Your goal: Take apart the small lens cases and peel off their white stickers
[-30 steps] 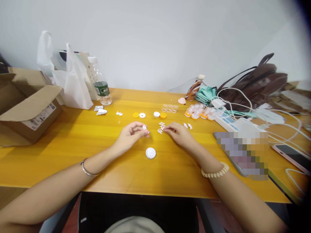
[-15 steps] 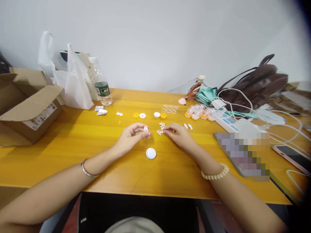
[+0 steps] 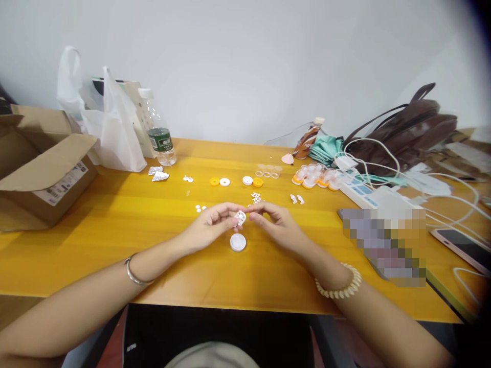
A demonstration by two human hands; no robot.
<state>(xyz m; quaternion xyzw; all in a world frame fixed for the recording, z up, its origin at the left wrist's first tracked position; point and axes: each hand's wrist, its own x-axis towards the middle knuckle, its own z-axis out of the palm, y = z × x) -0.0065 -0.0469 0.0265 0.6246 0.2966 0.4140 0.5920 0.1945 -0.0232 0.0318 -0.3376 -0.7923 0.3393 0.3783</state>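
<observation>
My left hand (image 3: 218,225) is closed, pinching a small white part with holes (image 3: 240,219) between thumb and fingers. Close on its right is my right hand (image 3: 274,222), its thumb and forefinger curled at the part's edge; anything tiny between those fingertips is too small to make out. Just below the held part lies a round white disc (image 3: 238,243) on the table. Beyond my fingertips is a small pile of white plastic pieces (image 3: 256,197), partly hidden by my hands. Several tiny white bits (image 3: 198,208) lie beyond my left hand.
Yellow rings (image 3: 215,181) and white rings (image 3: 247,180), clear rings (image 3: 268,173) and orange-and-clear pieces (image 3: 312,176) sit farther back. A cardboard box (image 3: 46,174) and water bottle (image 3: 161,140) stand left. A power strip (image 3: 358,190), cables and tablet (image 3: 378,245) lie right.
My right hand has come away from the white pile, down and left to the part in my left hand. My left hand has moved slightly right and down, and the part's holed face now shows.
</observation>
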